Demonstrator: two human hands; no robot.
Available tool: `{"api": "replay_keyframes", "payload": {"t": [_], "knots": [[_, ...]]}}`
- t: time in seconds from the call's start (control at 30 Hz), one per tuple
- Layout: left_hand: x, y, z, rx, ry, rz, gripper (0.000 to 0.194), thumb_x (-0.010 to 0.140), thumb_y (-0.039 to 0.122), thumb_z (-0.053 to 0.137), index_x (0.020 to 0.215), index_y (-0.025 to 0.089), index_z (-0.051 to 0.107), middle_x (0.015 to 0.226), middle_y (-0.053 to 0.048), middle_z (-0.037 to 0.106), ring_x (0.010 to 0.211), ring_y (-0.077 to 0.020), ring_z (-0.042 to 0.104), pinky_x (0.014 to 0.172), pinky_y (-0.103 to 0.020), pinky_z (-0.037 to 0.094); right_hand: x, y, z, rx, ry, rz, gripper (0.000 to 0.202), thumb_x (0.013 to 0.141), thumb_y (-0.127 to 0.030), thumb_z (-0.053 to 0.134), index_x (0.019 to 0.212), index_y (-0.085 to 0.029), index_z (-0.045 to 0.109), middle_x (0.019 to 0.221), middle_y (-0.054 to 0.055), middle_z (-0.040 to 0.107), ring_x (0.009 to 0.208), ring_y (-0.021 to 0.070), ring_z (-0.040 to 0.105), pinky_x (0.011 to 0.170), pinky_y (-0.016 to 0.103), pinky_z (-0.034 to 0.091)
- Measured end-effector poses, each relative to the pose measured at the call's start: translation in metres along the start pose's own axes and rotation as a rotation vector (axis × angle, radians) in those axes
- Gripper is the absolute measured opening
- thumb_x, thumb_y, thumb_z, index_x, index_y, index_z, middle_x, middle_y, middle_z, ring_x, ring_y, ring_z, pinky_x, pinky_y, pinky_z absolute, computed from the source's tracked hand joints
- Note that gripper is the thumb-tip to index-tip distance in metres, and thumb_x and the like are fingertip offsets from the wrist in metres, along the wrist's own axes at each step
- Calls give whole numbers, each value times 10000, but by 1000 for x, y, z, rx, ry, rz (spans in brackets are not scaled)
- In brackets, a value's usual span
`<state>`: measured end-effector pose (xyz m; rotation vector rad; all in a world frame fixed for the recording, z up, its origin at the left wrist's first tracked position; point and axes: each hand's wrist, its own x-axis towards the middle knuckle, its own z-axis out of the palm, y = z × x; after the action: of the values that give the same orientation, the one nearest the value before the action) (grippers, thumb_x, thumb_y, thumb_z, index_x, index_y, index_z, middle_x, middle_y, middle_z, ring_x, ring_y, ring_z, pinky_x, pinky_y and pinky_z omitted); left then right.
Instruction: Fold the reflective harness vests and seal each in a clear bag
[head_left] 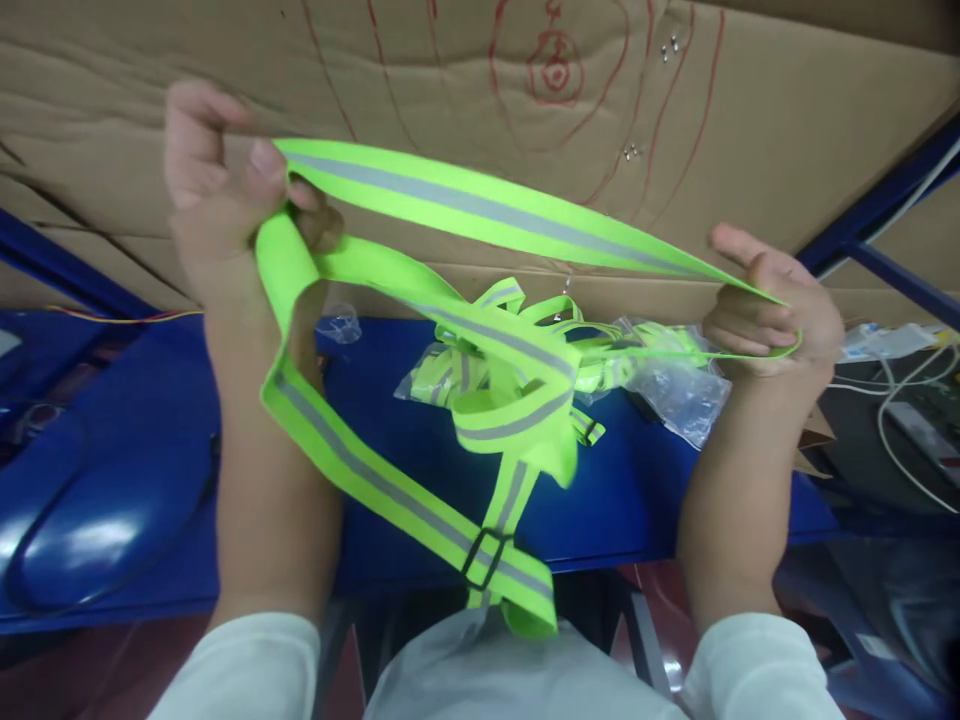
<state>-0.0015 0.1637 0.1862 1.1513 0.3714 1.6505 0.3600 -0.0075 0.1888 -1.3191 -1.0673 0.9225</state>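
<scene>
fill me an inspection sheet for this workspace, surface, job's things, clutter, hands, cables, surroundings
Surface: blue tabletop, shiny at left
Job's things: lime strap with grey stripe, raised above the table; black buckle low on it
Clutter: more lime straps heaped behind, clear plastic bag
Hands: left hand and right hand stretch a strap loop between them
Cables: white cable at right, thin coloured wires at left
Surroundings: cardboard with red markings, blue frame
</scene>
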Motion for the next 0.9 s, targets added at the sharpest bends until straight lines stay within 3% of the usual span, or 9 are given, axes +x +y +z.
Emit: {"api": "replay_keyframes", "payload": {"t": [0.07, 0.13, 0.2, 0.33, 0.43, 0.57, 0.67, 0.77, 0.9], "knots": [[2, -2, 0, -1, 33, 29, 241, 1036, -7, 411, 928, 207, 433, 606, 106, 331, 438, -7, 470, 397, -52, 273, 1, 4, -9, 1, -12, -92, 541, 1073, -450, 181, 1424, -304, 567, 444, -182, 218, 316, -31, 73, 484, 224, 108], [5, -6, -1, 8, 39, 112, 241, 1021, -39, 433, 905, 171, 444, 658, 108, 355, 435, 32, 502, 416, -16, 295, 1, 8, -12, -182, -91, -185, 569, 942, -622, 575, 1446, -358, 548, 595, -144, 488, 406, 5, 328, 499, 220, 266], [8, -11, -1, 57, 2, 229, 293, 987, -99, 400, 860, 157, 460, 649, 107, 401, 414, 24, 505, 399, -39, 345, 1, 11, -9, -518, -150, -227, 786, 726, -550, 866, 1426, -347, 571, 896, -23, 684, 651, 115, 574, 606, 287, 447], [14, -17, 1, 161, -30, 290, 381, 898, -181, 394, 805, 181, 462, 575, 108, 440, 419, -14, 509, 374, -91, 376, 4, 13, 2, -1040, 30, -232, 448, 848, -459, 724, 1221, -212, 700, 1083, 107, 712, 945, 265, 641, 829, 399, 499], [25, -19, -8, 151, 65, 255, 373, 934, -152, 343, 823, 196, 412, 625, 100, 390, 437, 16, 492, 422, -76, 357, 10, 17, 1, -1134, -92, -138, 371, 870, -491, 638, 1079, -198, 730, 975, 101, 720, 842, 255, 623, 790, 395, 488], [39, -25, -26, 156, 0, 367, 232, 880, 118, 639, 864, 215, 428, 640, 98, 384, 520, -13, 501, 437, -105, 368, 23, 29, 0, -1038, -348, -63, 412, 908, -617, 571, 913, -223, 692, 892, 74, 697, 825, 254, 617, 811, 405, 501], [31, -28, -23, 140, -167, 388, 377, 660, 264, 795, 861, 230, 477, 603, 119, 439, 482, -46, 457, 351, -168, 319, 36, 41, 15, -731, -178, -122, 403, 950, -636, 512, 942, -251, 633, 905, 61, 662, 849, 254, 629, 827, 421, 526], [11, -25, -10, 145, -308, 223, 315, 698, 196, 767, 937, 204, 562, 578, 105, 523, 475, -81, 468, 392, -209, 400, 48, 45, 29, -323, -41, -135, 364, 946, -639, 500, 1041, -299, 587, 827, 26, 587, 777, 229, 612, 749, 390, 539], [7, -20, -12, 153, -267, 174, 267, 669, -2, 565, 865, 177, 583, 612, 64, 525, 461, -70, 401, 431, -199, 357, 51, 34, 20, -166, -23, -124, 281, 955, -520, 511, 949, -263, 624, 638, -67, 302, 502, 108, 258, 517, 252, 341]]}}
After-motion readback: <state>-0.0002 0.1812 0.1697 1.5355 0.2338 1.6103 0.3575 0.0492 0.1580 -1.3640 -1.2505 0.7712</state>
